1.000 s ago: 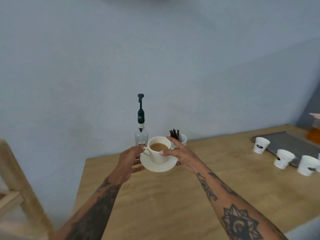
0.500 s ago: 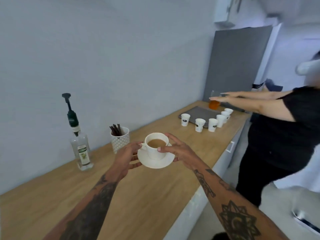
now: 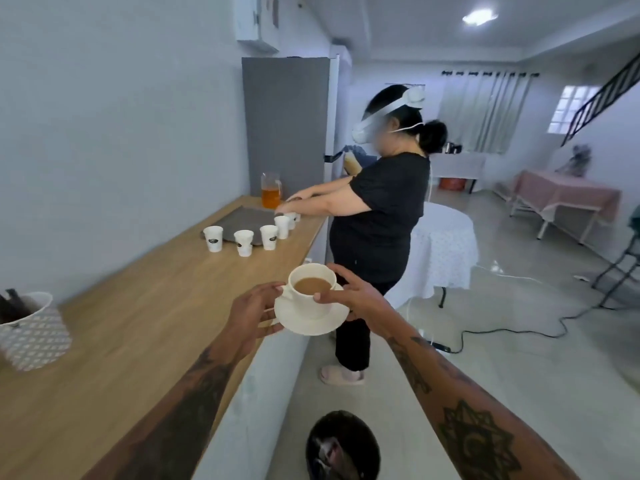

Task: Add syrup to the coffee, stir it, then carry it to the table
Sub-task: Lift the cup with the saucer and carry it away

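The left hand (image 3: 254,315) curls its fingers (image 3: 268,328) under the saucer (image 3: 308,322) rim, thumb on top near the cup (image 3: 311,294) handle. The right hand (image 3: 353,296) grips the saucer's other side, its fingers against the cup wall. The cup stands upright on the saucer, filled with light brown coffee (image 3: 311,285), held in the air at the frame's centre, just past the wooden desk (image 3: 145,306) edge. On the desk at upper left stand a row of paper cups (image 3: 243,242), a grey tray (image 3: 242,220) and a jug (image 3: 270,190) of amber liquid; a patterned holder (image 3: 33,332) sits at far left. A second person (image 3: 377,216) in black stands beside the desk, hands by the paper cups. A round white table (image 3: 446,247) is behind them.
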